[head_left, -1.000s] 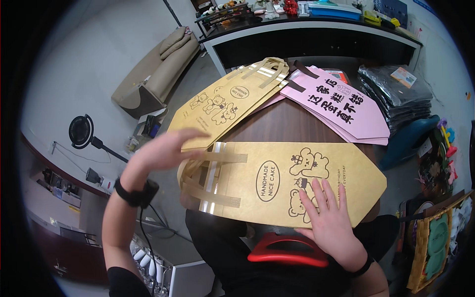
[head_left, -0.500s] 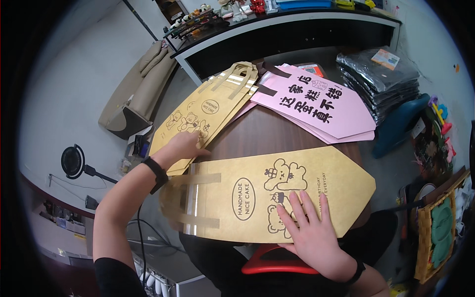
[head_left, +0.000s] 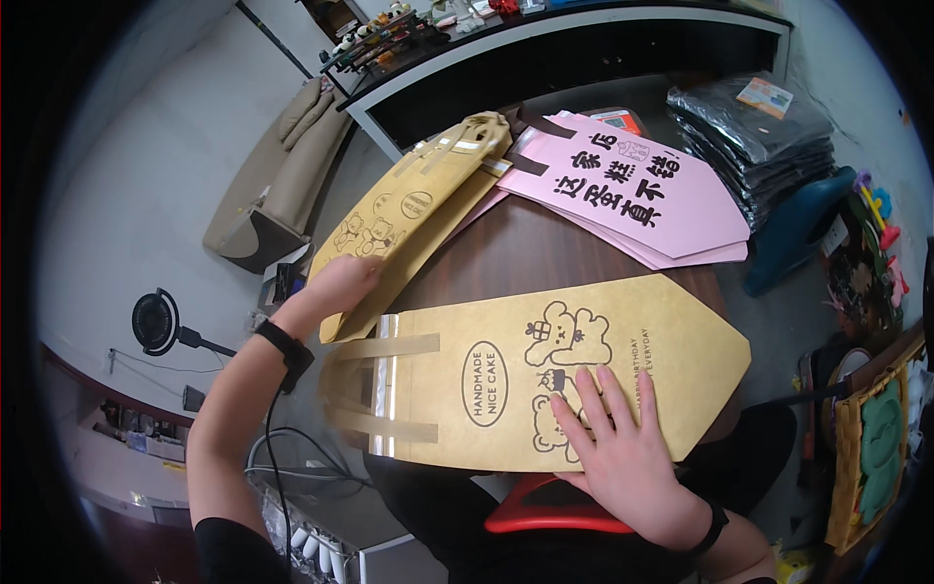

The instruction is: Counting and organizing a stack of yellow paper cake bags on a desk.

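My left hand (head_left: 345, 282) grips the near edge of the upper bags in a stack of tan paper bags (head_left: 389, 204) at the back left, its fingers curled round the edge and lifting it from the bags beneath. My right hand (head_left: 613, 443) lies flat with spread fingers on a single tan paper bag (head_left: 486, 321) lying crosswise in front of me; it has bear drawings, an oval print and strap handles at its left end. A fanned stack of pink paper bags (head_left: 700, 224) with dark handles and black lettering lies at the back right.
A round dark wooden table (head_left: 477, 263) bears the bags. Beyond are a black counter (head_left: 545, 68) with figurines and a pile of plastic-wrapped dark packages (head_left: 739, 146). A sofa (head_left: 243, 214), a lamp (head_left: 154, 321) and a cable are at left; a teal chair (head_left: 798, 224) and a basket (head_left: 871, 457) at right.
My left hand has moved from the front bag's handles up to the tan stack, taken hold of its edge and raised it slightly. My right hand stays flat on the front bag.
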Tool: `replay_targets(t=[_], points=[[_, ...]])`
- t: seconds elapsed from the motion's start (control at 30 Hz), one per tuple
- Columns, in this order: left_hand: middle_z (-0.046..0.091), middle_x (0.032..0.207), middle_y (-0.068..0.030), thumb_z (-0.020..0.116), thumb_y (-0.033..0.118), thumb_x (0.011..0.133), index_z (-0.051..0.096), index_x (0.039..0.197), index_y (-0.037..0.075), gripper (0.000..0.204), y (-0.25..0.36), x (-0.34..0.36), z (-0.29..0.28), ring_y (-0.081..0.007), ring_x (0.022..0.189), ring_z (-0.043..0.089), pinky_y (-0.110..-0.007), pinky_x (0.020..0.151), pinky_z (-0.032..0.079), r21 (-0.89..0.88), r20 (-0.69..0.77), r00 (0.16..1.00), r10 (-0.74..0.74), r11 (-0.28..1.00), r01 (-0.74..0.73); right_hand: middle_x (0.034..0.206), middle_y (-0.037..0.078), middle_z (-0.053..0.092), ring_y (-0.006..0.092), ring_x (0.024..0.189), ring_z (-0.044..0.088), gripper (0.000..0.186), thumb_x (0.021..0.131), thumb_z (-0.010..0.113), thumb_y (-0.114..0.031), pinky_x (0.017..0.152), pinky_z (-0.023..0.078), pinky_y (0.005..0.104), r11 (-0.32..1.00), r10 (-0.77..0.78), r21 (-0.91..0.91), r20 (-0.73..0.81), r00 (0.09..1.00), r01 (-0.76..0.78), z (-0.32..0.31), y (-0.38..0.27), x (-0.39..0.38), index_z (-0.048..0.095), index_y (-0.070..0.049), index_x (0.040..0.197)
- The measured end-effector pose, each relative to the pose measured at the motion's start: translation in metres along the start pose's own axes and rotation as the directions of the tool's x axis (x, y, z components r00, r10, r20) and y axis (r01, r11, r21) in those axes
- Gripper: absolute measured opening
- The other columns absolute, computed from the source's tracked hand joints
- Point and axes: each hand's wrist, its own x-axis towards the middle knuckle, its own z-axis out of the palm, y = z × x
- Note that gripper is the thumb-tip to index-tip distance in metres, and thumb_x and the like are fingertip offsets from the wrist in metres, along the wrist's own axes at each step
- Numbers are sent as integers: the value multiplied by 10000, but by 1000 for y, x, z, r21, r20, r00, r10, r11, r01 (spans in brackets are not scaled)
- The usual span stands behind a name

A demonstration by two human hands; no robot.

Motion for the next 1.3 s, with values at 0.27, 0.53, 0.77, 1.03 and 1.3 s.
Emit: replay_targets(t=[0.27,0.53,0.77,1.03,1.3], points=[[895,1055,-260,877,308,1116,965,1203,69,269,45,-14,-30,-479,1003,863,-570,936,683,-200,-193,974,-117,977,77,1949,275,477,506,1840,389,1142,942,985,-705,1476,243,859,1000,-2,9,-104,995,3,19,8,3,604,-155,1867],[883,1031,-228,839,363,1149,984,1219,122,290,19,-44,-59,-478,977,862,-531,904,698,-139,-671,704,-234,972,191,1963,254,476,483,1858,371,1123,995,934,-725,1485,220,848,1000,-17,-7,-146,989,16,35,18,12,560,-177,1901],[927,952,-178,895,300,1165,966,1339,78,290,34,-93,-119,-191,812,901,-365,783,670,-428,-790,482,-379,904,10,1982,290,437,515,1874,341,1228,975,925,-803,1491,178,851,998,-55,23,-142,988,59,42,32,17,527,-119,1914],[936,1065,-39,950,260,1181,957,1337,-51,348,164,-96,-137,-67,865,801,-274,768,637,-750,-641,501,-582,336,-569,1965,372,379,560,1858,331,1248,1095,931,-628,1526,255,697,854,84,505,-367,926,122,2,61,24,295,23,1949],[845,1350,-103,909,246,1203,789,1524,-23,436,275,-105,-63,-153,1177,753,-346,1014,613,-776,-620,657,-429,211,-594,1763,197,707,255,1613,693,659,1301,755,-231,1367,524,436,146,374,943,-331,866,298,-77,101,50,502,35,1849]])
